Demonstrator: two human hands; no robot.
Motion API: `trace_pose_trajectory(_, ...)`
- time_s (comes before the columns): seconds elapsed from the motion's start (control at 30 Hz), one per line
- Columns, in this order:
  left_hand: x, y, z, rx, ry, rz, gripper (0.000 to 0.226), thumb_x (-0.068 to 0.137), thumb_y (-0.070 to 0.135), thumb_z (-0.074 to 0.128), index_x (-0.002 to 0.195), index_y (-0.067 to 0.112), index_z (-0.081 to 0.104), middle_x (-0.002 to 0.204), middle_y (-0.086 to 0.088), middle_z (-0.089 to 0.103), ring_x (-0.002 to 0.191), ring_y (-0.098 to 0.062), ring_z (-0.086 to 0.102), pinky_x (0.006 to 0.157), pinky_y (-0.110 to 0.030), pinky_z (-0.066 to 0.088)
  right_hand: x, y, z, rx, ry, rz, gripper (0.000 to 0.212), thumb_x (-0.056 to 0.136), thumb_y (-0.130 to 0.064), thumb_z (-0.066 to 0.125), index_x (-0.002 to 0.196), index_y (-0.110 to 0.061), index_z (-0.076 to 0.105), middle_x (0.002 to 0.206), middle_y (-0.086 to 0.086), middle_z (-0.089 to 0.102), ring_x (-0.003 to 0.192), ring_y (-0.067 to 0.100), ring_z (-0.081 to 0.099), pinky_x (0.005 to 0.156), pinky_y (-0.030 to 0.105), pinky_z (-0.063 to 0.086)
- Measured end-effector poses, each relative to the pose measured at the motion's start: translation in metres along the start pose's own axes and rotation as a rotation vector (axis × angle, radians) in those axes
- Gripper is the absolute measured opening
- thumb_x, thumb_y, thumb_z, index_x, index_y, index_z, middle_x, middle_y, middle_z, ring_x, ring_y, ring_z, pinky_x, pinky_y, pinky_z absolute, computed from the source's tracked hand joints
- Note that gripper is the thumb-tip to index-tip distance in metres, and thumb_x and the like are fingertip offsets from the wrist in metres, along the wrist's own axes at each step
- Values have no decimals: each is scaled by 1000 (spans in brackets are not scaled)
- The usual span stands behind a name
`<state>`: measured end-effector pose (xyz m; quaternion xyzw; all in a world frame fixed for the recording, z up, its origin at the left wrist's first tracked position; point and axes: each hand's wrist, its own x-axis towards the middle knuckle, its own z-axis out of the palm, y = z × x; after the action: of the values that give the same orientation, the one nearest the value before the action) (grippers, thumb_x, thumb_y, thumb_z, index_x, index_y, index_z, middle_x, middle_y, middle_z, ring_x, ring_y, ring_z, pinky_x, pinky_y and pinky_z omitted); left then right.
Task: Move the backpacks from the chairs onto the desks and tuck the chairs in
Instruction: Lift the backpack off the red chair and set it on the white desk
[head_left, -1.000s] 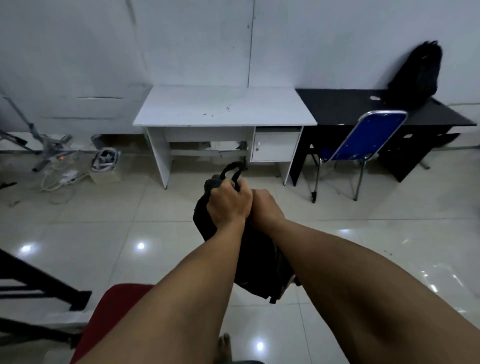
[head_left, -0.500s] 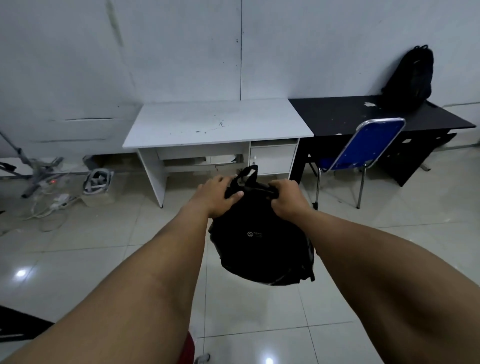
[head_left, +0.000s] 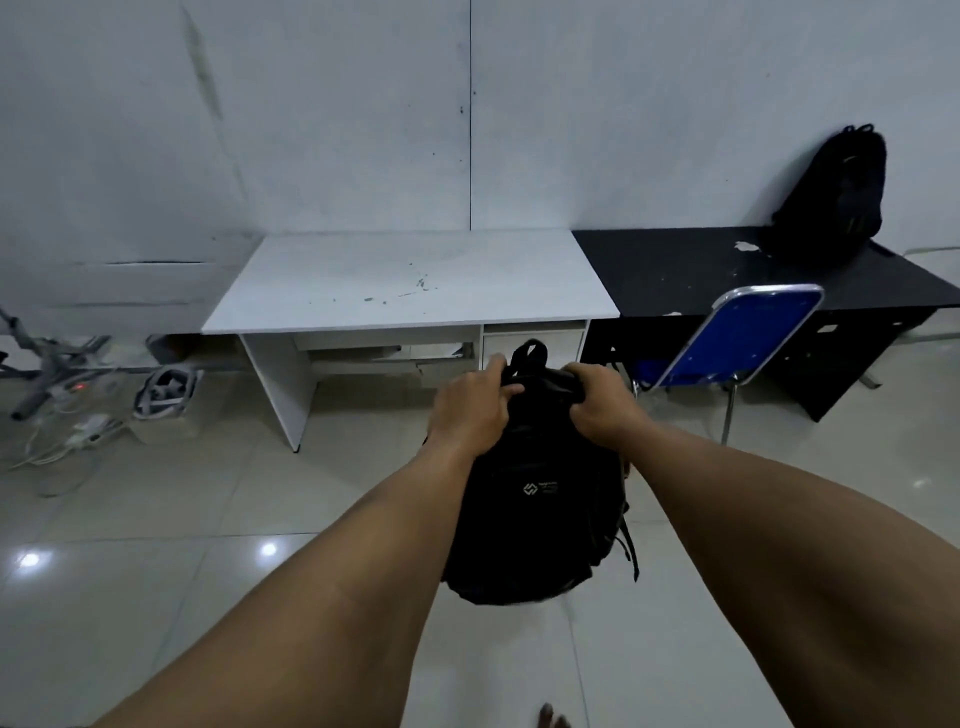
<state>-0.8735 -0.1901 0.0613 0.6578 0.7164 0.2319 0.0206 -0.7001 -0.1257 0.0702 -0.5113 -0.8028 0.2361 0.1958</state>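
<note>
A black backpack (head_left: 535, 509) hangs in the air in front of me, above the tiled floor. My left hand (head_left: 470, 408) and my right hand (head_left: 602, 402) both grip its top, one on each side of the carry loop. Straight ahead stands a white desk (head_left: 410, 283) with a bare top. To its right is a black desk (head_left: 691, 270) against the wall. A second black backpack (head_left: 836, 197) stands upright on the black desk, leaning on the wall. A blue folding chair (head_left: 748, 338) sits pushed partly under the black desk.
Grey stand legs (head_left: 47, 358), a power strip with cables (head_left: 83, 434) and a grey-and-white helmet-like object (head_left: 166, 395) lie on the floor left of the white desk. A white wall runs behind both desks. Glossy tiles stretch between me and the desks.
My hands went from bunched together on the bag's top to spread apart on both sides. The desks look closer, and the red chair has left the view.
</note>
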Motion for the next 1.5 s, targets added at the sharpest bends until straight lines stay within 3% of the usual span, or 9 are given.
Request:
trace_pose_trajectory(0.2, 74, 23, 13, 68, 130, -27, 28, 102, 41, 45, 115, 16, 50, 86, -8, 69, 79, -32, 64, 61, -34, 37, 64, 32, -43, -5, 28, -93, 40, 83, 1, 59, 119, -15, 61, 108, 11, 67, 97, 27, 62, 81, 39, 53)
trace_pose_trajectory(0.37, 131, 41, 19, 83, 171, -67, 25, 102, 39, 45, 110, 16, 46, 84, -8, 69, 79, -33, 63, 59, -34, 37, 109, 42, -67, -64, 73, -125, 28, 81, -2, 51, 104, -15, 59, 92, 7, 64, 85, 30, 60, 68, 41, 52)
trace_pose_trajectory(0.57, 198, 52, 18, 108, 239, -84, 24, 103, 39, 43, 108, 16, 45, 81, -7, 67, 76, -33, 60, 59, -35, 37, 163, 43, -84, -22, 188, -92, 34, 82, 1, 48, 110, -16, 55, 93, 8, 63, 83, 30, 60, 74, 47, 54)
trace_pose_trajectory(0.8, 283, 40, 33, 99, 326, -57, 29, 102, 42, 45, 106, 13, 47, 82, -9, 67, 78, -35, 60, 59, -35, 33, 239, 52, -91, 25, 292, -81, 36, 81, 2, 45, 110, -18, 51, 94, 3, 61, 84, 28, 59, 74, 47, 53)
trace_pose_trajectory(0.97, 351, 22, 43, 122, 299, -27, 35, 102, 45, 42, 108, 11, 48, 83, -9, 68, 77, -34, 62, 58, -35, 33, 301, 57, -94, -1, 295, -50, 40, 78, 3, 45, 110, -21, 46, 88, 1, 58, 82, 29, 59, 71, 46, 53)
trace_pose_trajectory(1.3, 462, -3, 39, 118, 302, 57, 30, 102, 42, 44, 109, 12, 47, 84, -9, 69, 78, -35, 62, 58, -35, 35, 408, 53, -108, -14, 335, -28, 43, 77, 6, 45, 112, -18, 45, 91, 5, 57, 82, 29, 58, 72, 44, 52)
trace_pose_trajectory(1.5, 529, -8, 40, 126, 330, 68, 23, 102, 36, 47, 108, 13, 46, 83, -7, 69, 76, -34, 60, 57, -35, 31, 468, 58, -118, -13, 407, -53, 41, 77, 8, 44, 112, -14, 44, 86, 4, 55, 77, 28, 57, 64, 40, 47)
